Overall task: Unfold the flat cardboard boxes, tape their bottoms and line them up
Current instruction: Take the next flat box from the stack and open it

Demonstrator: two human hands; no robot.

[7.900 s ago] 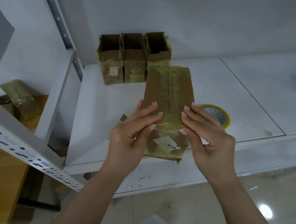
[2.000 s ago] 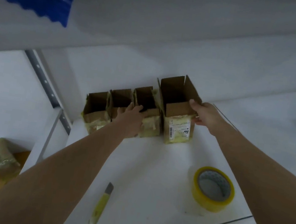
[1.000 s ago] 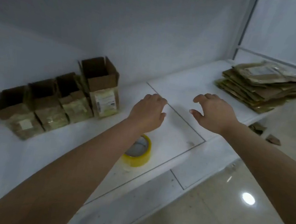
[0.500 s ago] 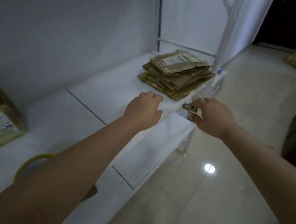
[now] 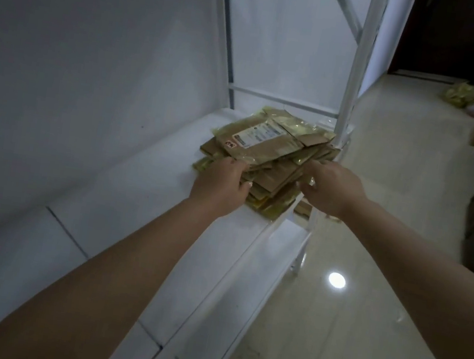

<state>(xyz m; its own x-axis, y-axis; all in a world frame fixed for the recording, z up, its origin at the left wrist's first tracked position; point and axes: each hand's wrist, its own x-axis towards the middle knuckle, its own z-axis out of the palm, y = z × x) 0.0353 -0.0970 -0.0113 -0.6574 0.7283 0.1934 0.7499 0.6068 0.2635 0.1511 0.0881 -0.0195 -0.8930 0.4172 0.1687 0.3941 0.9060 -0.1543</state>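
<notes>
Fingertips (image 5: 233, 163) (both hands) behind stack (image 5: 267, 153)

A stack of flattened brown cardboard boxes (image 5: 267, 156) with yellowish tape lies on the white metal shelf (image 5: 141, 195) at one o'clock. The left hand (image 5: 220, 185) touches its near edge; the right hand (image 5: 331, 190) reaches its right side, fingers hidden.

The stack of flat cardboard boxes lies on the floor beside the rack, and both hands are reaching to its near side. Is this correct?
Not quite. The stack of flat cardboard boxes lies on the white shelf of the rack, at its far end beside the upright post, not on the floor. The head view shows this. The left hand and the right hand are indeed at its near side.
</notes>
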